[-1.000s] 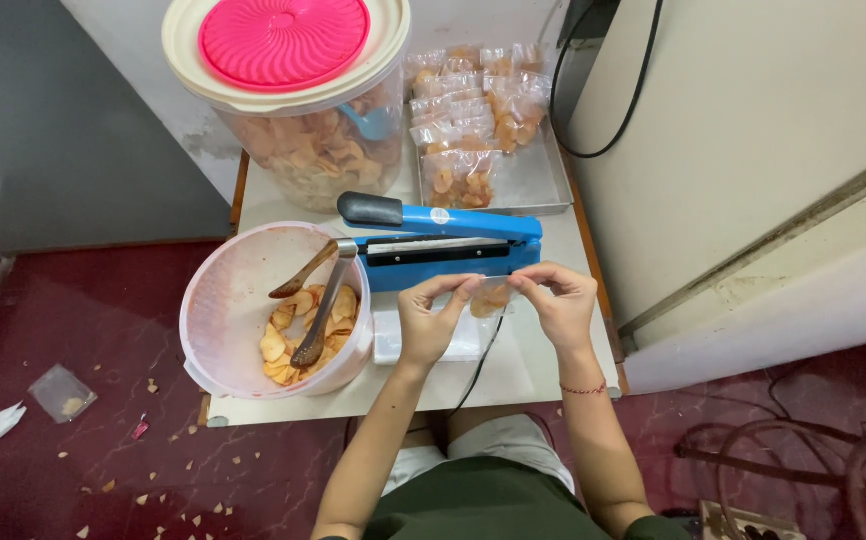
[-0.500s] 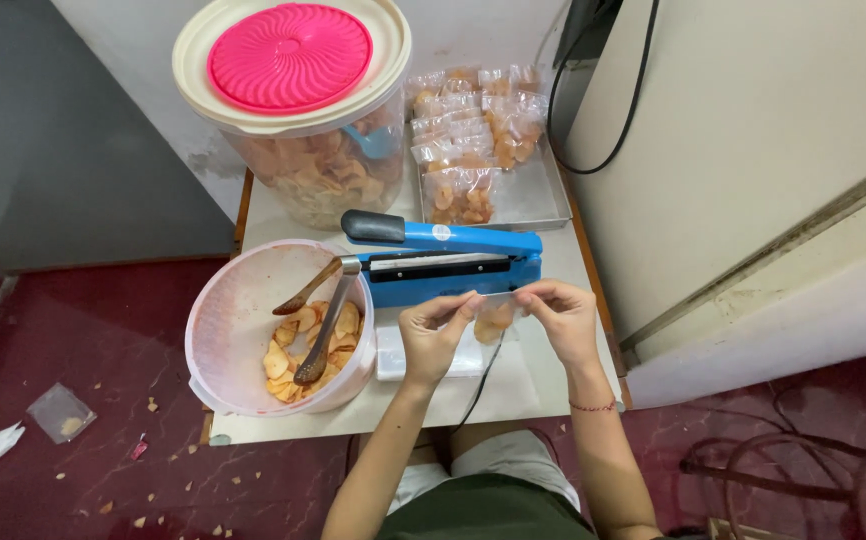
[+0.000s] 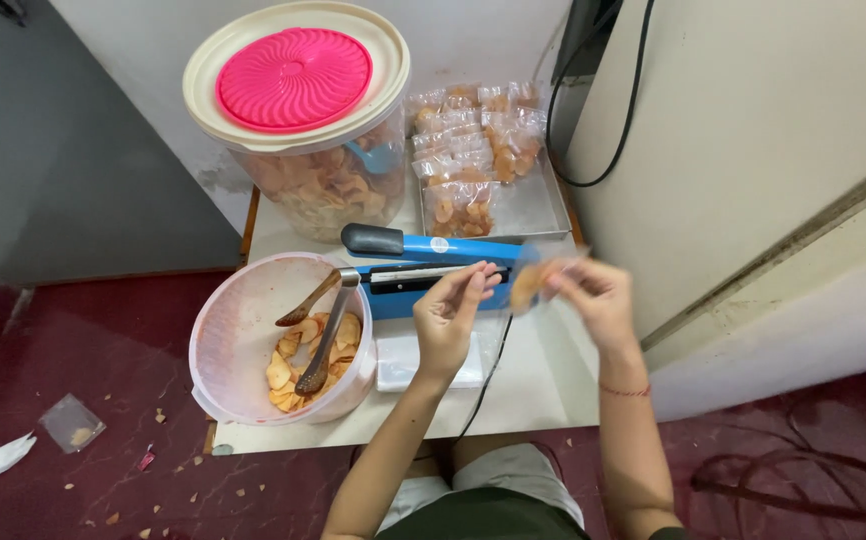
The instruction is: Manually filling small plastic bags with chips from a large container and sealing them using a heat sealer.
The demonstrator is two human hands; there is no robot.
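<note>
Packet: small clear packet of orange-brown chips, blurry from my feed, held up over the table just right of the blue heat sealer.
Right hand: right hand has its fingers pinched on the packet's right side.
Left hand: left hand is loosely curled, fingertips just short of the packet's left edge; can't tell if it's touching.
Changed: half a second ago both hands sat lower and closer together at the sealer's front edge; now the packet is off to the right and the hands are further apart.
Hard to see: motion blur smears the packet, so I can't make out its top edge.
Nearby: pink bowl with tongs on the left, tray of filled packets at the far side.
</note>
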